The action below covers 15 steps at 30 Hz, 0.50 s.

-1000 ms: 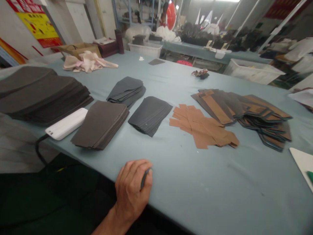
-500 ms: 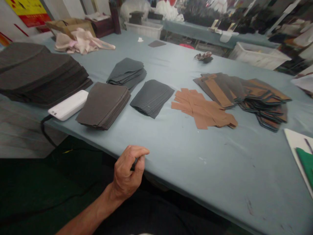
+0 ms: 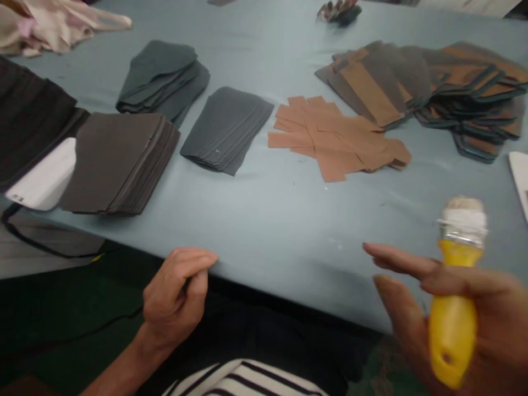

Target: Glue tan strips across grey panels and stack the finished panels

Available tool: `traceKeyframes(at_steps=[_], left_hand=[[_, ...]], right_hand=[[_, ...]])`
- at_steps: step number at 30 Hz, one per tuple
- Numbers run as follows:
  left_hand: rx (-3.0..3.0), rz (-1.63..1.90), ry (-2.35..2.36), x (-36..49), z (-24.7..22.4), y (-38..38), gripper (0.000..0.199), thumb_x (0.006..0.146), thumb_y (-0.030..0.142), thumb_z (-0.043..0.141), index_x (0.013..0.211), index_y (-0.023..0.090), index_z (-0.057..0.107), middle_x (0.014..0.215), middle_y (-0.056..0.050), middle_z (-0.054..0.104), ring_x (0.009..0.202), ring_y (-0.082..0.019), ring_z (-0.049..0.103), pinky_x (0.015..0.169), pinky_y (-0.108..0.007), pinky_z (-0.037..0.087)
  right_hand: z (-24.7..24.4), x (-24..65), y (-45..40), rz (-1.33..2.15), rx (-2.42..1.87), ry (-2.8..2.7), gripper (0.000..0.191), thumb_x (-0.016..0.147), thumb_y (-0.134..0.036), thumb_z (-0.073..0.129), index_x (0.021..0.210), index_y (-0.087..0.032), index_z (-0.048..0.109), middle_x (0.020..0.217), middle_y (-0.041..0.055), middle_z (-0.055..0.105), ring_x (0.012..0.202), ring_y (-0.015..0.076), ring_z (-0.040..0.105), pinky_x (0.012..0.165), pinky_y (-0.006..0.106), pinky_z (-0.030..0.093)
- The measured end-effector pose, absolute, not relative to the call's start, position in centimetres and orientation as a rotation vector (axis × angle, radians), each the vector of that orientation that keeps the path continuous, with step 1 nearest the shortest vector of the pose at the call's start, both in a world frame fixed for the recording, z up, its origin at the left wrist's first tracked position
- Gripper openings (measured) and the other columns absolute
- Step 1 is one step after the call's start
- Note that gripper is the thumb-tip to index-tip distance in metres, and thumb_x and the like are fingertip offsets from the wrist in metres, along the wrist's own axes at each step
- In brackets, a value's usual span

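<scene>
My right hand (image 3: 466, 308) is raised at the lower right, over the table's front edge, shut on a brush with a yellow plastic handle (image 3: 451, 335) and a pale, metal-bound head (image 3: 462, 223). My left hand (image 3: 175, 291) rests curled at the edge of the blue-grey table cloth (image 3: 256, 214), with a small dark piece partly hidden in its fingers. Nearest it lie a brown stack of sheets (image 3: 117, 162) and a dark grey stack (image 3: 225, 129). Farther right are scattered tan strips (image 3: 334, 137) and fanned dark pieces with tan facings (image 3: 424, 91).
A white power bank (image 3: 41, 176) with a black cable (image 3: 37, 239) lies at the left, beside a dark stack (image 3: 28, 121). Another grey stack (image 3: 160, 80), pink cloth (image 3: 49, 25) and a white sheet (image 3: 520, 179) lie around the table. My striped shirt (image 3: 247, 379) shows below.
My right hand has come into view at the lower right holding the yellow brush. The view has tilted down and moved closer over the table. My left hand stays curled at the edge.
</scene>
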<state>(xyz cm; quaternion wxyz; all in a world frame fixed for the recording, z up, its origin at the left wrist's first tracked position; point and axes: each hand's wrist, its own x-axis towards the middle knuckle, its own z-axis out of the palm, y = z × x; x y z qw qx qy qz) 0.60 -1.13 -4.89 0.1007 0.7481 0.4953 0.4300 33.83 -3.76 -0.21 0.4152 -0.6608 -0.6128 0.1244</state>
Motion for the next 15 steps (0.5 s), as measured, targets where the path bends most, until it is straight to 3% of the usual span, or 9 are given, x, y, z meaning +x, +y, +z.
traceKeyframes(at_steps=[3,8,15], left_hand=[[2.201,1.248,1.496,0.8,-5.3,-0.6,0.026,0.096,0.003,0.057,0.107,0.023,0.069,0.096,0.0,0.077,0.09,-0.015,0.073,0.083,-0.032,0.059],[2.168,1.267,1.504,1.0,-5.6,-0.9,0.023,0.098,0.005,0.058,0.104,0.023,0.071,0.096,0.0,0.078,0.09,-0.016,0.074,0.085,-0.032,0.059],[2.131,1.374,1.521,1.7,-5.2,-1.2,0.024,0.098,0.004,0.054,0.103,0.022,0.069,0.091,-0.001,0.076,0.085,-0.015,0.073,0.081,-0.027,0.06]], right_hand=[[-2.0,32.8,-3.2,0.041,-1.717,-1.712,0.023,0.099,-0.048,0.071,0.094,-0.033,0.054,0.094,0.0009,0.083,0.078,0.0247,0.078,0.061,0.036,0.055],[-3.8,32.5,-3.8,-0.032,-1.635,-1.874,0.023,0.105,-0.044,0.064,0.095,-0.032,0.047,0.097,0.0002,0.085,0.076,0.0232,0.081,0.059,0.034,0.057],[-4.2,32.1,-3.5,-0.04,-1.412,-1.942,0.02,0.103,-0.04,0.065,0.093,-0.032,0.05,0.096,0.0017,0.085,0.072,0.0234,0.082,0.06,0.033,0.062]])
